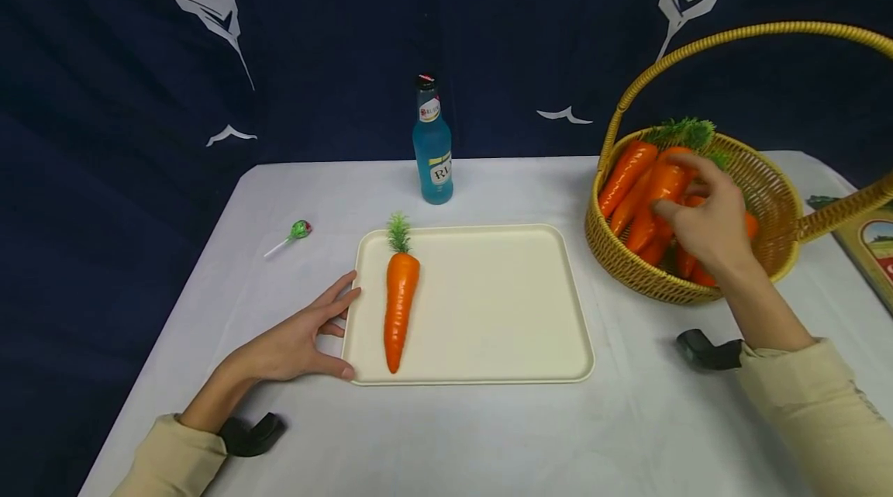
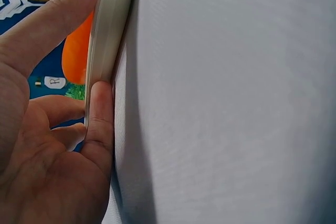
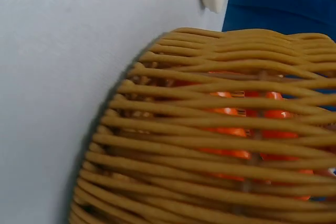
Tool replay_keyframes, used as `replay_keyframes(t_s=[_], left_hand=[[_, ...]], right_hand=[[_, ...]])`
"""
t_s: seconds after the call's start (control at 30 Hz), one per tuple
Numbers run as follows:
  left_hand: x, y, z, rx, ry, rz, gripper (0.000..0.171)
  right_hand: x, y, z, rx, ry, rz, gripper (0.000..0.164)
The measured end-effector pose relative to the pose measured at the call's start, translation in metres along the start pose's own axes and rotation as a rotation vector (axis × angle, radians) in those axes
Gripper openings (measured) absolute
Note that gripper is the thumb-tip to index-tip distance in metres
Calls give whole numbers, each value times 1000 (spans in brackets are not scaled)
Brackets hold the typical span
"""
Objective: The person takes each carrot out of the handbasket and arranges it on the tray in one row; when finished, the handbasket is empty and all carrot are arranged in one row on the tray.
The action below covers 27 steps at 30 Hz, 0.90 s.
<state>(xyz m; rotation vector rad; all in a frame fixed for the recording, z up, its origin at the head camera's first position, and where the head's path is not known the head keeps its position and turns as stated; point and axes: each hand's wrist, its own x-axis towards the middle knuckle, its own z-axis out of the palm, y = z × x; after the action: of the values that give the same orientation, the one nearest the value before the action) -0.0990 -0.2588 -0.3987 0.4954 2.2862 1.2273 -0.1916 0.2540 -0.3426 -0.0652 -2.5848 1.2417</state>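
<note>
In the head view an orange carrot (image 1: 401, 303) with a green leafy top lies lengthwise near the left side of a cream tray (image 1: 495, 303). My left hand (image 1: 300, 338) rests against the tray's left edge, thumb by the near corner and fingers spread along the side. The left wrist view shows the left hand (image 2: 58, 145) with a finger against the tray wall (image 2: 107, 30). At the right, my right hand (image 1: 708, 210) reaches into a wicker basket (image 1: 628, 268) and grips a carrot (image 1: 666, 183) between thumb and fingers. Several other carrots (image 1: 628, 171) lie around it.
A blue bottle (image 1: 434, 152) stands behind the tray. A green-wrapped lollipop (image 1: 300, 229) lies at the left. The basket's tall handle (image 1: 753, 28) arches over it, and a flat printed item (image 1: 872, 241) lies at the right edge. Basket weave (image 3: 210, 145) fills much of the right wrist view.
</note>
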Motion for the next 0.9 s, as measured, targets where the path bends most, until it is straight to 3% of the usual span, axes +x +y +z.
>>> replay_keyframes(t_s=[0.33, 0.57, 0.9], left_hand=[[0, 2, -1, -6, 0, -9, 107], [-1, 1, 0, -17, 0, -9, 106], [0, 3, 0, -5, 6, -9, 106]], right_hand=[[-4, -17, -17, 68, 17, -7, 61], [-12, -34, -20, 96, 37, -61, 62], [-31, -54, -14, 154, -52, -61, 61]])
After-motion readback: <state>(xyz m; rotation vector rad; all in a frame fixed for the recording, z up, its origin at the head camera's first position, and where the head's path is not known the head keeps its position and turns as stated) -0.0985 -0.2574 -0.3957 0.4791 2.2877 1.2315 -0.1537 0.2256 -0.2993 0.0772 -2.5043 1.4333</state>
